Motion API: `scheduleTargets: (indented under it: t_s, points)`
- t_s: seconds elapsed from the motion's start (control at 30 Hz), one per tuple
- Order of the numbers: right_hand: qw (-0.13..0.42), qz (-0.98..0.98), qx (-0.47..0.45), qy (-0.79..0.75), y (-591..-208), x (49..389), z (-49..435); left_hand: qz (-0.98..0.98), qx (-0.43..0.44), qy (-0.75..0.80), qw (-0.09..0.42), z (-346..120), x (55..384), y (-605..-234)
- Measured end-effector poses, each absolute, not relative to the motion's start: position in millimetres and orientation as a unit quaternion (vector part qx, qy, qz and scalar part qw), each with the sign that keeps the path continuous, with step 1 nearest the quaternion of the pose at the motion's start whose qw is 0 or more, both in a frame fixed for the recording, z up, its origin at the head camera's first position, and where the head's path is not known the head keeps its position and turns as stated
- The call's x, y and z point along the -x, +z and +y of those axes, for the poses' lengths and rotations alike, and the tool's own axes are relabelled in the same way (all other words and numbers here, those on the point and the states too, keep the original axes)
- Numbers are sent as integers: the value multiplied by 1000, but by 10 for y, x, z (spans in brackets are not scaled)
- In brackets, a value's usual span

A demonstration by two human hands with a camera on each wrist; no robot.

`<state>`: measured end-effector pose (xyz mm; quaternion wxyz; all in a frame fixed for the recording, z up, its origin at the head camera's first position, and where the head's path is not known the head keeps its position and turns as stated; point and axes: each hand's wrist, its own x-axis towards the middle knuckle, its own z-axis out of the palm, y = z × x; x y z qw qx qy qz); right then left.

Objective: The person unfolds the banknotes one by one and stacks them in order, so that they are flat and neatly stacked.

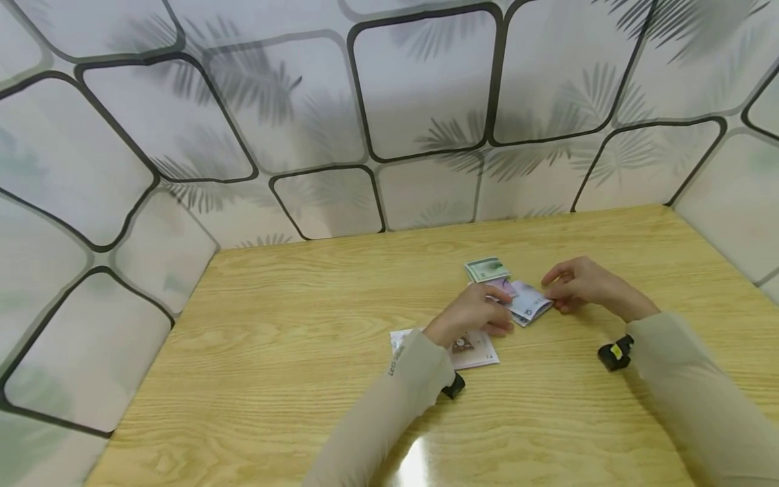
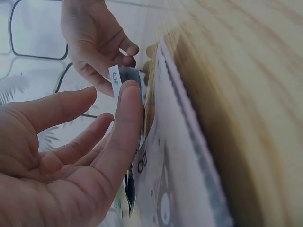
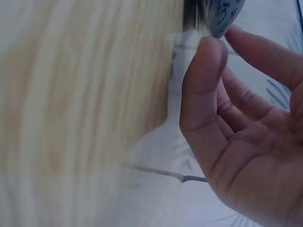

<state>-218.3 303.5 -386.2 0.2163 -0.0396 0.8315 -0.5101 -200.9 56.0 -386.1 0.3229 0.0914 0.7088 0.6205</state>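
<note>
A folded bluish-purple banknote lies at the right of a small group of notes on the table. My right hand pinches its right end between thumb and index finger; in the right wrist view the thumb meets the note's end. From the other side, my left hand reaches over the notes with loosely extended fingers, fingertips right at the folded note. Under and beside the left wrist lies a larger pale-pink banknote, partly hidden by the sleeve. A pinkish-purple note shows behind the left fingers.
A stack of green notes lies just behind the purple ones. The wooden table ends at a patterned fabric wall at the back and sides. Black wrist cameras hang under both sleeves, close over the table.
</note>
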Motion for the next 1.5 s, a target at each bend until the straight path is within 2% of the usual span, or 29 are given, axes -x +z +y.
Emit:
scheduleTargets:
  t_s: [0.2, 0.53, 1.0, 1.5]
  points:
    - [239, 828, 34, -506, -3837, 2175, 3030, 714, -98, 619, 312, 559, 2027, -3880]
    - [232, 808, 37, -541, -3813, 2173, 3058, 709, -110, 632, 293, 582, 2052, -3874]
    - [198, 756, 22, -624, -3751, 2151, 3213, 725, -98, 650, 206, 550, 2067, -3785]
    - [238, 738, 97, -624, -3765, 2167, 3142, 748, -154, 609, 217, 440, 2110, -3779]
